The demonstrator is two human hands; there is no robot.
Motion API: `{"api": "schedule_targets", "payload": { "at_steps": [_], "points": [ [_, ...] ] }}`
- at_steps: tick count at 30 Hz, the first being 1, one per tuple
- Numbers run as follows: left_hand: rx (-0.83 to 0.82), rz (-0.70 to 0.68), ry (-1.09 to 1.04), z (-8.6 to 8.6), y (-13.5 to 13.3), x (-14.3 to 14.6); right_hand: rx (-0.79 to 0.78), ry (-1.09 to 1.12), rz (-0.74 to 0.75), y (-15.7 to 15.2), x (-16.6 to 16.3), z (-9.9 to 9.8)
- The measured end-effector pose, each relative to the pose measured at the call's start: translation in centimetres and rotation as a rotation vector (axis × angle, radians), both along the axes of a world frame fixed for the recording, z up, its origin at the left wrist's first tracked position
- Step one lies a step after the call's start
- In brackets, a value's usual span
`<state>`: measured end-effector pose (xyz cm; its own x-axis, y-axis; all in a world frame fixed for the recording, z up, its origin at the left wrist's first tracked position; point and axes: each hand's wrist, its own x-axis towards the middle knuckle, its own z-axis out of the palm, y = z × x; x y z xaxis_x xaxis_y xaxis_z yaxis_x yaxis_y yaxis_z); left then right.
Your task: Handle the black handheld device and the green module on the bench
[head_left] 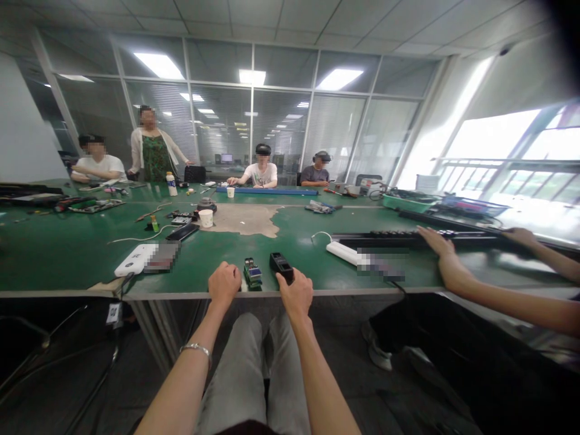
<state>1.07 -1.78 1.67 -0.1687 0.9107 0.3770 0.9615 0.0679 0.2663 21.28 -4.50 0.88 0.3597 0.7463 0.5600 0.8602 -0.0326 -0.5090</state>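
Note:
My right hand [296, 293] grips the near end of a black plastic housing [281, 264] with open recesses in its top, held at the table's front edge. Left of it stands a small electronic module [252, 273] with a green circuit board and a blue-grey part on its face; neither hand touches it. My left hand [224, 283] rests on the table edge beside the module, its fingers curled into a fist, and nothing shows in it.
The green table [217, 254] carries a white power bank [136, 260] at left, a paper cup [206, 219] and another white power strip-like device [347, 254] at right. A neighbour's hand [437, 241] lies on a long black rail [408, 235]. Several people are across the table.

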Motion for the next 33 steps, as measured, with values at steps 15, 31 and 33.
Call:
{"api": "schedule_targets", "payload": {
  "at_steps": [15,31,33],
  "points": [
    [0.035,-0.007,0.041,-0.4,0.3,-0.1,0.011,-0.022,0.002,0.0,0.2,-0.9],
    [0.01,-0.014,0.036,-0.1,0.1,0.2,-0.052,-0.015,-0.01,0.1,0.1,-0.2],
    [0.011,-0.019,0.032,-0.1,0.1,0.2,-0.049,-0.015,-0.012,0.1,0.0,-0.1]
  ]
}}
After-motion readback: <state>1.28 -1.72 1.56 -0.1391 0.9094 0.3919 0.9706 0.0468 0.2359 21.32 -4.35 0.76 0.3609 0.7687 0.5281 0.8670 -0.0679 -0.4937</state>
